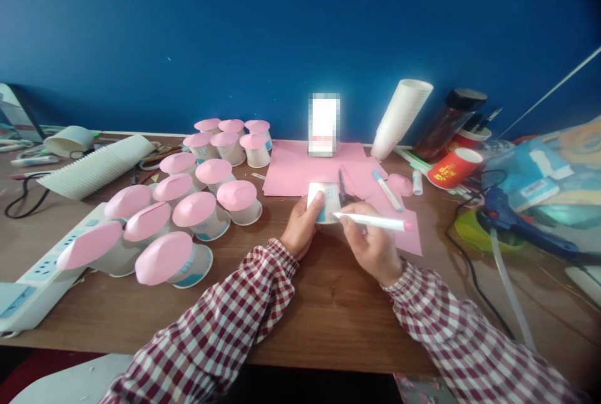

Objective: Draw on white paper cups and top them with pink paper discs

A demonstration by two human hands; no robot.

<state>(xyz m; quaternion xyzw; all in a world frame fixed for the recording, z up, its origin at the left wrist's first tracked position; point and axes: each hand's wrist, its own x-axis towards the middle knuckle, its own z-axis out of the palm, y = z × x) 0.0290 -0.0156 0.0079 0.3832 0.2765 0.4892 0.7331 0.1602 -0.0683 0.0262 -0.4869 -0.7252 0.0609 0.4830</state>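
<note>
My left hand point(301, 223) is closed around a white paper cup point(325, 198) with a blue print, thumb across its side. A white marker point(375, 221) with a pink end is pinched in my right hand point(369, 242), and its tip is at the cup's right side. Whether the tip touches the cup I cannot tell. Behind the cup lie sheets of pink paper point(288, 169). A second marker point(387, 191), white and blue, rests on pink scraps to the right, near a small white cap point(417, 182). Dark scissors point(342, 185) lie partly hidden behind the cup.
Several upturned paper cups topped with pink paper discs point(195, 208) stand at left, beside a power strip point(51, 266) and a stack of cups point(96, 167). Another cup stack point(401, 117) leans at the back. Right are a red cup point(454, 168) and a blue glue gun point(521, 222).
</note>
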